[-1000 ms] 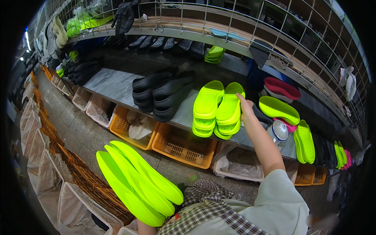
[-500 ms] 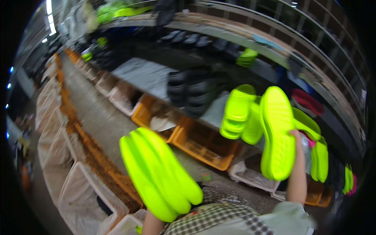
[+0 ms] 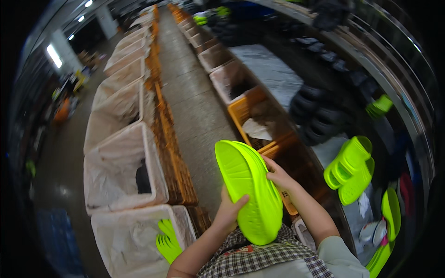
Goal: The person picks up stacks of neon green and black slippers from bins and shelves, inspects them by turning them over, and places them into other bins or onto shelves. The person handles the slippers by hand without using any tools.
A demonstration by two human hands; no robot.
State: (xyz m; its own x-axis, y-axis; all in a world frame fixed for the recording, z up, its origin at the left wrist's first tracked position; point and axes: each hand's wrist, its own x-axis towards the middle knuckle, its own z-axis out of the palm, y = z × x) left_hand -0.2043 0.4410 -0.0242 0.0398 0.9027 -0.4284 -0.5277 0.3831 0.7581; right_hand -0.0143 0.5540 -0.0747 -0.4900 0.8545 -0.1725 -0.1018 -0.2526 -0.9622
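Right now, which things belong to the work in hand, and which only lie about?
Work in hand:
lime-green slippers, held by left hand and right hand
probably the matching slippers on the bench

Apparently just lying about:
black slippers
pale sheet in orange crate

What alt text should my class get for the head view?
A person's left hand and right hand hold stacked lime-green moulded shoes. Pale lined rectangular bins stand left; black moulded shoes and other lime-green shoes sit on a grey bench at right.
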